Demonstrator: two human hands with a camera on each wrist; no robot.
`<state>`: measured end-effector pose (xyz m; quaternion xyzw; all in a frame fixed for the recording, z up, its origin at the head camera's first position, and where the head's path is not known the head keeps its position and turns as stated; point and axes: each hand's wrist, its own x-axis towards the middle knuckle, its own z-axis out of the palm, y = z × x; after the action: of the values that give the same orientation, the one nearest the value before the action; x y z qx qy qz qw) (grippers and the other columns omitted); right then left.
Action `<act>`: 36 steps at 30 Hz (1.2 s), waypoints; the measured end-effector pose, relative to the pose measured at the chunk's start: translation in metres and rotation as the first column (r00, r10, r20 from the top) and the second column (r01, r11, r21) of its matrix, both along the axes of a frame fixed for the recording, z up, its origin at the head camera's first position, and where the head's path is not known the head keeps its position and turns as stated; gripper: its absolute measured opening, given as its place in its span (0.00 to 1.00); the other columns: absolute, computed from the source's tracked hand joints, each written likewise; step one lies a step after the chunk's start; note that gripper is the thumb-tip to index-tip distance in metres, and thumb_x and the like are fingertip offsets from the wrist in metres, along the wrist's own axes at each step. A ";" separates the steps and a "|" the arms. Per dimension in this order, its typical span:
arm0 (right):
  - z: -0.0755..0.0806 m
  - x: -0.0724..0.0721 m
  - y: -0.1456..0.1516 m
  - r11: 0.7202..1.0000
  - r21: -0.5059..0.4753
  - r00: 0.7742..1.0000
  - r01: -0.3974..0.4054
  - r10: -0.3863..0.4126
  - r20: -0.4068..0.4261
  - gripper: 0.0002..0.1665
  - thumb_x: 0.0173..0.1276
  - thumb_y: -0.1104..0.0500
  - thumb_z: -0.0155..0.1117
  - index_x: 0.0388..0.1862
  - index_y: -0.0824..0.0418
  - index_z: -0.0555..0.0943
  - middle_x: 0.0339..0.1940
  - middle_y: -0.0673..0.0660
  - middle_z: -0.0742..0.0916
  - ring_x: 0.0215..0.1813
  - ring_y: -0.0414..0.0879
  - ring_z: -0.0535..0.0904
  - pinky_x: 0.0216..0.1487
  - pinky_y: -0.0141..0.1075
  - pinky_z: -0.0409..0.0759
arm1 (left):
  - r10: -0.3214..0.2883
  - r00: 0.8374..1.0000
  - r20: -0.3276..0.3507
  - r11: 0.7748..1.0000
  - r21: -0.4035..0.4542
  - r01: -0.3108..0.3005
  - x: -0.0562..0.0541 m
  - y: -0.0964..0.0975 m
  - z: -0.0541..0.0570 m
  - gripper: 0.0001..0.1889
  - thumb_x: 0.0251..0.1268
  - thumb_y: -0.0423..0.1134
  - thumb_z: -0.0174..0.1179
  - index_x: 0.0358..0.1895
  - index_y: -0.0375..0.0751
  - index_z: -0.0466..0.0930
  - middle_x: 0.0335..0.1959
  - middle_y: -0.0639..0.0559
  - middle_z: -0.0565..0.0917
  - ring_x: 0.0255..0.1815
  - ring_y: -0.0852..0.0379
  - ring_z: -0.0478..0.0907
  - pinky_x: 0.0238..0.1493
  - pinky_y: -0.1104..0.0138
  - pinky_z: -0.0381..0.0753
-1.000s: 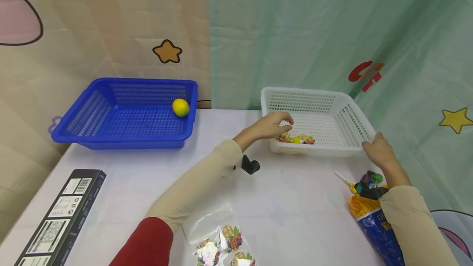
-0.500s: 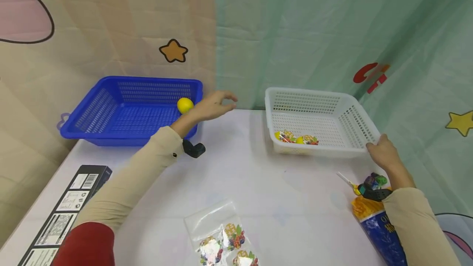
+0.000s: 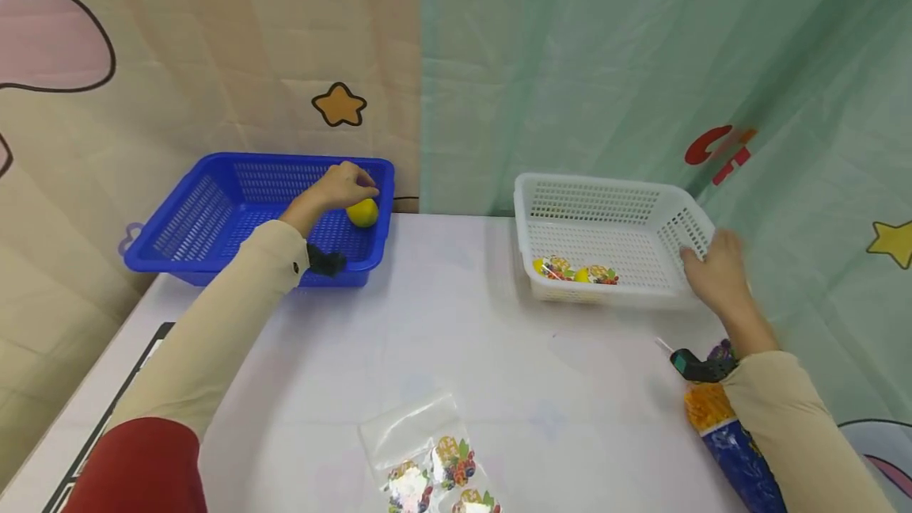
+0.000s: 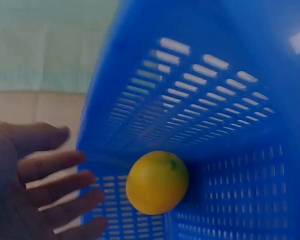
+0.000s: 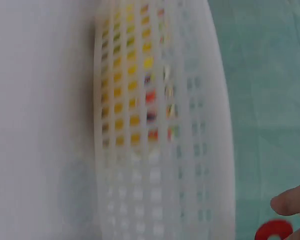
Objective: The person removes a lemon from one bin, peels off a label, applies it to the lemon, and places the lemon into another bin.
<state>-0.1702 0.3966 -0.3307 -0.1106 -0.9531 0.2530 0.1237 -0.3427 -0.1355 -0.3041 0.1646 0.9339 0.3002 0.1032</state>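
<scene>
My left hand [image 3: 343,185] reaches over the right side of the blue basket [image 3: 178,264], just above a round yellow fruit [image 3: 362,214]. In the left wrist view its fingers are extended and spread, a little apart from the fruit [image 4: 156,183], which has a green stem end. At the right end of the white basket [image 3: 606,290] is my right hand [image 3: 720,271], blurred by motion. The right wrist view catches only its thumb [image 5: 287,202], off the basket's rim. Fruit-printed clear packets [image 3: 559,269] with yellow contents lie in the white basket's front left corner.
A clear bag [image 3: 435,461] with fruit prints lies at the table's front. At the right, a blue and yellow package [image 3: 744,457] sits partly under my right sleeve, near a thin white stick [image 3: 663,345]. My left sleeve mostly covers a dark box. A curtain [image 3: 470,85] hangs behind.
My left hand has moved left from the white basket across to the fruit in the blue one. The right hand has let go of the white basket's front right corner and shifted upward.
</scene>
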 end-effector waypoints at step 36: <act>-0.010 -0.059 -0.359 0.697 -0.258 0.662 -0.670 0.717 0.219 0.49 0.76 0.44 0.53 0.79 0.65 0.40 0.80 0.61 0.40 0.80 0.52 0.39 0.77 0.40 0.44 | 0.096 0.991 0.096 0.980 -0.184 -0.077 -0.028 0.010 -0.029 0.27 0.59 0.30 0.68 0.61 0.24 0.72 0.57 0.29 0.76 0.56 0.36 0.74 0.61 0.48 0.74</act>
<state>-0.2291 0.0372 -0.3404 0.2150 -0.9071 0.3341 -0.1387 -0.3703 -0.1257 -0.3331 0.0979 0.9567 0.2273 0.1532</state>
